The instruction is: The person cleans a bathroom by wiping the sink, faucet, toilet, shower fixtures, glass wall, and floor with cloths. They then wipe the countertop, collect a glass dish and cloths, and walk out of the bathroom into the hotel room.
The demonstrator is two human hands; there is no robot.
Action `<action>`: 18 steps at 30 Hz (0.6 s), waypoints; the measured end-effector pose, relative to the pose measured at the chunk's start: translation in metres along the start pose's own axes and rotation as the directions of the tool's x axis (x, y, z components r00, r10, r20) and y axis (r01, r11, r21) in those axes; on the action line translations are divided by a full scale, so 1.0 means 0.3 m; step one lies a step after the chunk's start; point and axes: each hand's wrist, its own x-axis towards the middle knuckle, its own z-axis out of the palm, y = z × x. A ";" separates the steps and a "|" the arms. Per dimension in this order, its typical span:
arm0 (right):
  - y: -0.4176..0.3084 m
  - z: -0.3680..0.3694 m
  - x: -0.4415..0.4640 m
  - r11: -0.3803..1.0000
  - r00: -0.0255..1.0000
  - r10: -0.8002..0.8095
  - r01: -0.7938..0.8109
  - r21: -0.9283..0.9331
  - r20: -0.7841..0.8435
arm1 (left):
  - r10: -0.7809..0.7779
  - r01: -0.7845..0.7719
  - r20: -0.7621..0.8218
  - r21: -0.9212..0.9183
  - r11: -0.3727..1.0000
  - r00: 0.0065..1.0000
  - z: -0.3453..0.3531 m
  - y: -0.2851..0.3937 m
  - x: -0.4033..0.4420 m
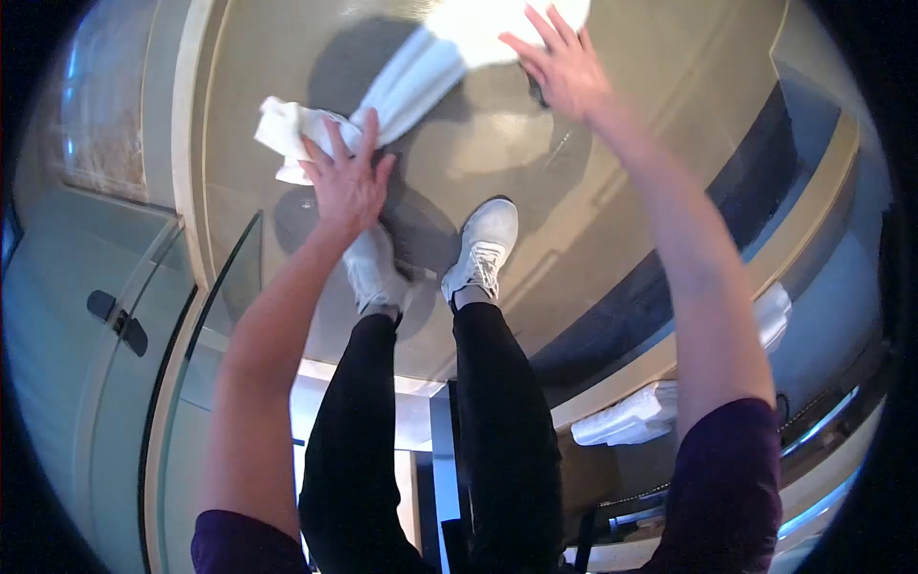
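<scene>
A long white towel (411,84) hangs or stretches from the top centre of the view down to the left, ending in a bunched end (287,134). My left hand (350,182) is over that bunched end, palm down, with its fingers spread. My right hand (564,72) is at the upper right part of the cloth, which is brightly lit there, and its fingers are apart too. Whether either hand presses on the cloth cannot be made out.
Below are my light shoes (488,239) on a tan floor (545,277). A glass door (96,383) with a dark fitting (117,322) stands at the left. Rolled white towels (626,416) lie at the lower right, beside a curved pale edge (813,225).
</scene>
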 end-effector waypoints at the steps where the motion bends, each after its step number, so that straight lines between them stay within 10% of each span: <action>1: -0.015 0.023 -0.135 0.997 0.997 0.076 -0.076 -0.007 0.031 | 0.016 -0.016 -0.008 0.002 1.000 1.000 0.024 0.021 -0.024; 4: -0.118 0.064 -0.527 0.943 0.929 0.333 -0.332 -0.033 0.159 | 0.201 -0.230 0.197 0.135 0.964 0.960 0.006 0.070 -0.050; 7: -0.276 0.181 -0.844 0.829 0.811 0.541 -0.559 0.025 0.222 | 0.345 -0.341 0.131 -0.053 0.939 0.930 0.018 0.196 -0.066; 13: -0.836 0.348 -1.005 0.446 0.468 0.841 -0.884 0.142 0.272 | 0.642 -0.645 0.091 0.210 0.735 0.761 0.048 0.092 -0.054; 18: -0.944 0.354 -0.887 0.656 0.667 0.741 -0.744 0.130 0.079 | 0.570 -0.570 0.083 0.263 0.779 0.818 0.107 -0.245 -0.250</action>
